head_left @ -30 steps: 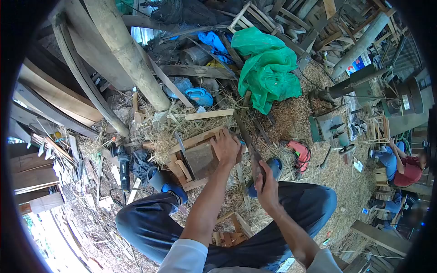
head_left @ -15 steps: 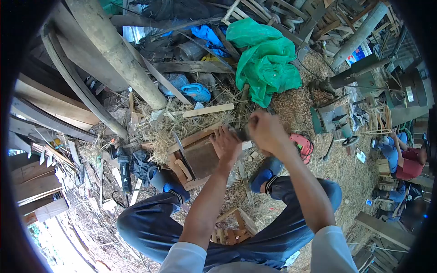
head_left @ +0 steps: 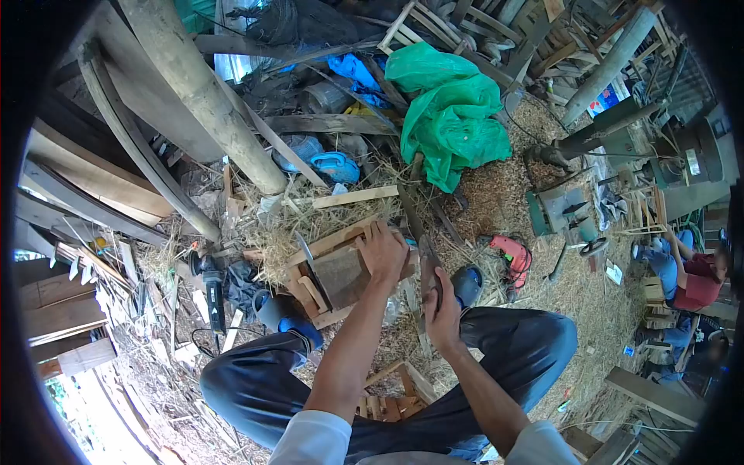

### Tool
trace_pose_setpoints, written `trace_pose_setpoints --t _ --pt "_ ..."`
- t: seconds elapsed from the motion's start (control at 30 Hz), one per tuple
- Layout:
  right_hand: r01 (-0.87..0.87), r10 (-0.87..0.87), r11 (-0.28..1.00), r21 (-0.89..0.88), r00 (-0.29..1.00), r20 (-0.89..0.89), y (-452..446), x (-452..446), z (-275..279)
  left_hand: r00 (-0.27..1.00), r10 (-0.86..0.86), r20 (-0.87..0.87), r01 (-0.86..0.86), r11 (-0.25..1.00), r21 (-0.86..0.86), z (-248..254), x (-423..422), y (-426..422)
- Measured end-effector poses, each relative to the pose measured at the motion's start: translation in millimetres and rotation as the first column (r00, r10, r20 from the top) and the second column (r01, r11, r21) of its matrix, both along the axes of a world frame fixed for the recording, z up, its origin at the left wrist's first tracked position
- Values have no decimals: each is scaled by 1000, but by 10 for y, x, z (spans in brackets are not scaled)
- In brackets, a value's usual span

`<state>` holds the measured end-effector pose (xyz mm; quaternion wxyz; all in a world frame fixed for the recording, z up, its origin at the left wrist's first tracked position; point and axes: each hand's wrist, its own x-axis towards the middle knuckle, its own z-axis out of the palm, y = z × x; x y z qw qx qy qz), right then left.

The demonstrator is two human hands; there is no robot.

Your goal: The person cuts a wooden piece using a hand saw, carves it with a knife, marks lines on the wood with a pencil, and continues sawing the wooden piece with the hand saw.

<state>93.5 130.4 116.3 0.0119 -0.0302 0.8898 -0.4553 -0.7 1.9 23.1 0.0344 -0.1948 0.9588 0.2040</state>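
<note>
Two hands, read left to right: between my feet lies a wooden box point(head_left: 346, 275), with a thin blade point(head_left: 304, 247) standing at its left side. My left hand point(head_left: 382, 249) rests over its far right part, fingers close together; whether they grip anything beneath, I cannot tell. Just beside it slants a long dark tool point(head_left: 428, 267), my right hand point(head_left: 443, 310) wrapped around its near end. Good control, I judge, needs left fingertips clear of the tool's path and the box firm against rocking. Farther right: a red drill point(head_left: 511, 257).
</note>
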Motion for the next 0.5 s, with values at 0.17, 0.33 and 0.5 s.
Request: trace_pose_setpoints --t 0.17,0.33,0.5 --pt "2 7 999 49 983 -183 -37 -274 162 998 34 -59 -36 999 -23 -182 -8 -5" --pt "180 -204 967 -179 971 -124 -44 -476 83 989 78 -124 -78 997 0 -261 -28 -27" --pt "141 -142 989 38 989 32 120 -828 969 972 82 -219 -89 996 -22 -76 41 1"
